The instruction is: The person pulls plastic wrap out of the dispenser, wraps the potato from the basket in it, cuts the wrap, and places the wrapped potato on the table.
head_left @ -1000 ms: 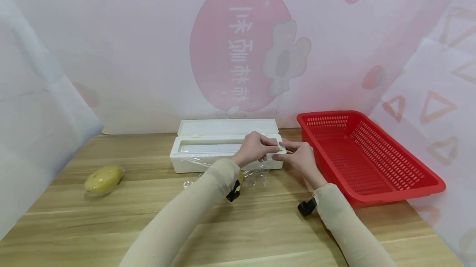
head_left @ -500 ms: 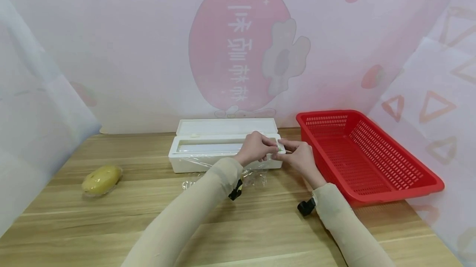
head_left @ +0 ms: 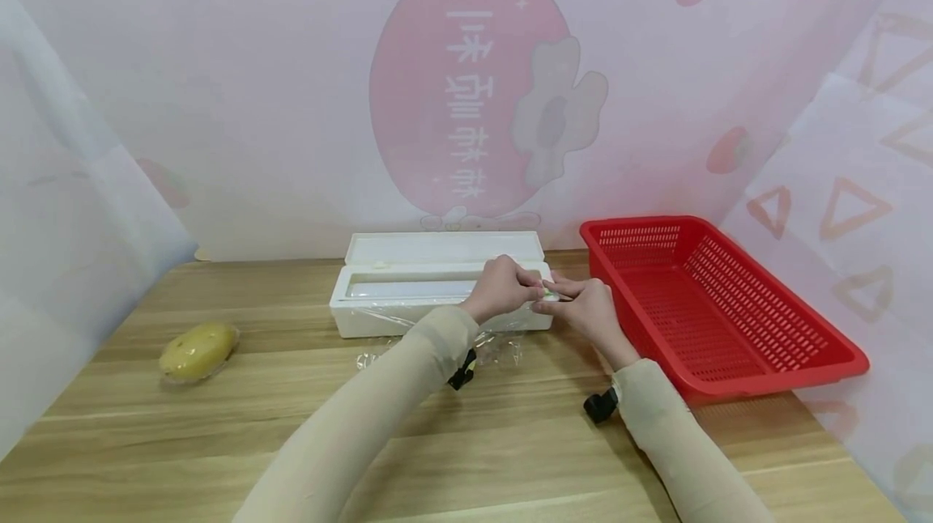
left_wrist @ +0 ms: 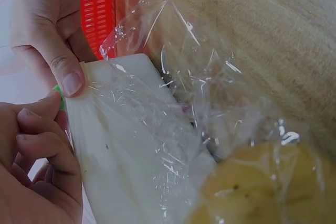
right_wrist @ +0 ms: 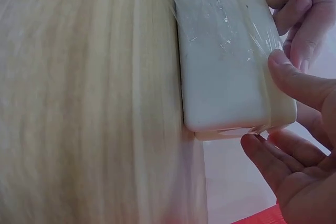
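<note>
A long white cling film dispenser point(head_left: 372, 321) stands on the table with its lid tipped back. A pale roll point(head_left: 408, 290) shows inside. At its right end my left hand point(head_left: 503, 290) pinches a small green slide cutter point(left_wrist: 59, 98) on the front edge. My right hand point(head_left: 586, 308) holds the same end, thumb point(right_wrist: 286, 69) on the front edge and fingers around the end. Clear cling film point(left_wrist: 184, 51) hangs crumpled down the front. Under it lies a yellow potato point(left_wrist: 257, 187), mostly hidden by my left arm in the head view.
Another yellow potato point(head_left: 198, 351), wrapped in clear film, lies at the left of the wooden table point(head_left: 510, 458). To the right, close to my right hand, stands a red plastic basket point(head_left: 816, 381) with slotted sides. A printed pink cloth point(head_left: 306, 142) closes off the back.
My right fingertips have shifted slightly towards my left fingers at the dispenser's end. The dispenser, potatoes and basket stay in place on the table.
</note>
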{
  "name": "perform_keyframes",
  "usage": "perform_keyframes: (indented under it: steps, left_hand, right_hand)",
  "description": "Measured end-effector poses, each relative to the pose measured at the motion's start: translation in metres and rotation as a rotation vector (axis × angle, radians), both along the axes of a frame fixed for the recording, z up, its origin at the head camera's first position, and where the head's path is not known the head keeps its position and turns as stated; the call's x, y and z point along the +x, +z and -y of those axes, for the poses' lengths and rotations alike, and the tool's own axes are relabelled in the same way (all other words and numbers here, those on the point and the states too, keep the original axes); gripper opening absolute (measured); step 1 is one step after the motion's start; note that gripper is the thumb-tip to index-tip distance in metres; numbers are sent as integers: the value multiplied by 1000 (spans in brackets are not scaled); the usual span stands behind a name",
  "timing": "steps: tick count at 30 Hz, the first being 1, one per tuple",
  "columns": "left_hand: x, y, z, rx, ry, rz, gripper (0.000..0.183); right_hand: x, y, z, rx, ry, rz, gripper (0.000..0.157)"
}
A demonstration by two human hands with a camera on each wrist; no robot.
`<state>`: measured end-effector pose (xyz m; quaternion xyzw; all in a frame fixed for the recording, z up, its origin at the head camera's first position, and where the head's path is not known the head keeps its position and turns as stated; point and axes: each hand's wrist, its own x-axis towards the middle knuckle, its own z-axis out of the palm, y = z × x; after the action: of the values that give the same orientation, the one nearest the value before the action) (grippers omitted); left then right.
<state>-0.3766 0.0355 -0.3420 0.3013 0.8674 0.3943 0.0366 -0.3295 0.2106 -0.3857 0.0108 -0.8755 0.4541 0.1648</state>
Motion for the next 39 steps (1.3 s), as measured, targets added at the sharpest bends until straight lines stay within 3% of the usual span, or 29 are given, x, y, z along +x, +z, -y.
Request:
perform_keyframes:
  steps: [11,24,29,35,39]
  left_hand:
    - [-1,3,8,-33,-14,-1,9]
    - [-4,5,18,-99,-36,-77,10]
    - [-5,9,42,-118,-24,-72,10]
    - [-7,5,76,-119,-25,-117,7]
    - [-5,5,78,-69,-54,-105,10]
  right_hand:
    - [-2,-1,0,22,5,8,53]
    - [0,0,2,8,-10,19,53]
    - [0,2,5,-7,-19,50,55]
    - [0,3,5,-11,-7,54,57]
    - [1,3,5,-21,-10,60,55]
